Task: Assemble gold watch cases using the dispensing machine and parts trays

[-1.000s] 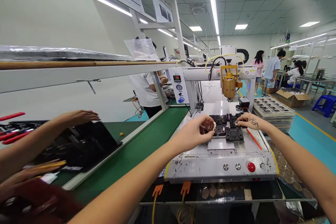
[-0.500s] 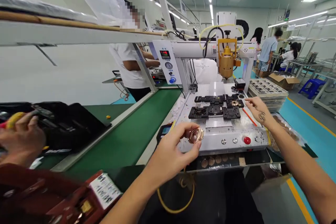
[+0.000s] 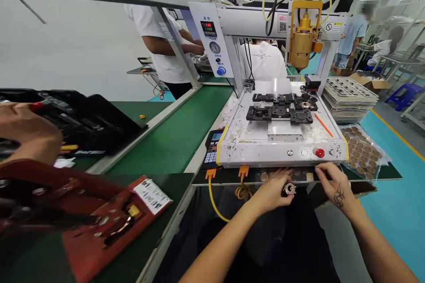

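My left hand (image 3: 272,190) is closed on a small round metal part (image 3: 289,189), held just below the front edge of the white dispensing machine (image 3: 282,146). My right hand (image 3: 332,181) sits beside it with fingers curled at the dark tray (image 3: 299,176) of round coils under the machine front; what its fingertips grip is hidden. Black fixtures (image 3: 281,112) lie on the machine bed, one with a coil part (image 3: 304,105) in it. The brass dispensing head (image 3: 301,44) hangs above the bed.
A green conveyor belt (image 3: 172,135) runs along the left. A red press tool (image 3: 86,216) sits at near left, with another person's hand (image 3: 28,130) above it. A bag of coils (image 3: 360,150) and stacked trays (image 3: 347,95) lie right. Co-workers stand behind.
My view has tilted down. My left hand carried the round part from in front of the machine down below its front edge. My right hand came off the fixtures down to the tray.
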Motion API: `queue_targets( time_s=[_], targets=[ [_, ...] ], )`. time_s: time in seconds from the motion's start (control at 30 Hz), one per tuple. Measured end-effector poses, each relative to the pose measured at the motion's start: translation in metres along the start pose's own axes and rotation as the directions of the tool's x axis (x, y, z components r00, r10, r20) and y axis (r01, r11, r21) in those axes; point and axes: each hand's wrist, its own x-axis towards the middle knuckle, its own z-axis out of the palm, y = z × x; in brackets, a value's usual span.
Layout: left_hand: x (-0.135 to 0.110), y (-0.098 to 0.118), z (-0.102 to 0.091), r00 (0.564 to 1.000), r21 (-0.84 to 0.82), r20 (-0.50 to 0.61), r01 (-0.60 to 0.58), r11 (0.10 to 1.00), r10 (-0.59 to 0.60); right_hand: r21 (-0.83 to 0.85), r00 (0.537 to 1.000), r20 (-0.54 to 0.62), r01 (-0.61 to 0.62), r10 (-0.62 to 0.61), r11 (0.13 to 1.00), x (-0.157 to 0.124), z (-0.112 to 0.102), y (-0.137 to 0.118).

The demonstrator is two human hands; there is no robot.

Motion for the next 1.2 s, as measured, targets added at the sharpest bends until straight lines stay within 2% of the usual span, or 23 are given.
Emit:
queue_targets(
  time_s=[0.07, 0.2, 0.3, 0.47, 0.6, 0.73, 0.87, 0.97, 1.07, 1.13, 1.2],
  targets=[
    [-0.013, -0.002, -0.001, 1.000, -0.003, 0.013, -0.007, 1.000, 0.008, 0.044, 0.994, 0.106, 0.005, -0.010, 0.999, -0.018, 0.006, -0.006],
    [-0.027, 0.006, -0.008, 1.000, 0.028, -0.003, -0.019, 0.999, 0.019, 0.082, 0.980, 0.198, -0.024, 0.007, 0.996, -0.036, 0.014, -0.003],
    [-0.013, 0.010, -0.005, 0.999, 0.049, 0.007, -0.052, 0.997, 0.052, 0.090, 0.968, 0.251, -0.016, -0.007, 0.996, -0.030, 0.023, 0.003],
    [0.007, 0.005, 0.006, 0.988, -0.026, 0.115, -0.104, 0.994, 0.106, 0.039, 0.946, 0.319, 0.053, -0.063, 0.998, -0.024, 0.035, 0.011],
    [0.005, 0.003, 0.008, 0.988, -0.048, 0.136, -0.071, 0.996, 0.077, 0.007, 0.941, 0.320, 0.111, -0.107, 0.994, -0.035, 0.045, 0.026],
    [0.006, 0.006, 0.003, 0.984, -0.094, 0.168, -0.046, 0.994, 0.061, 0.060, 0.943, 0.288, 0.155, -0.166, 0.986, -0.053, 0.057, 0.043],
    [0.006, 0.009, -0.006, 0.978, -0.149, 0.205, -0.008, 0.989, 0.039, 0.136, 0.951, 0.249, 0.151, -0.181, 0.979, -0.077, 0.055, 0.038],
    [0.009, 0.009, -0.006, 0.983, -0.157, 0.183, 0.010, 0.987, 0.019, 0.172, 0.973, 0.205, 0.066, -0.102, 0.983, -0.089, 0.039, 0.021],
    [0.018, 0.006, 0.000, 0.997, -0.118, 0.081, 0.011, 0.993, -0.001, 0.196, 0.986, 0.150, -0.103, 0.074, 0.975, -0.086, 0.021, 0.006],
    [0.026, 0.005, 0.006, 1.000, -0.101, 0.019, 0.018, 0.995, -0.016, 0.218, 0.966, 0.129, -0.246, 0.222, 0.944, -0.075, 0.011, 0.000],
    [0.029, 0.005, 0.011, 0.999, -0.100, -0.023, 0.023, 0.995, -0.025, 0.250, 0.924, 0.143, -0.380, 0.355, 0.890, -0.060, 0.004, -0.005]
  ],
)
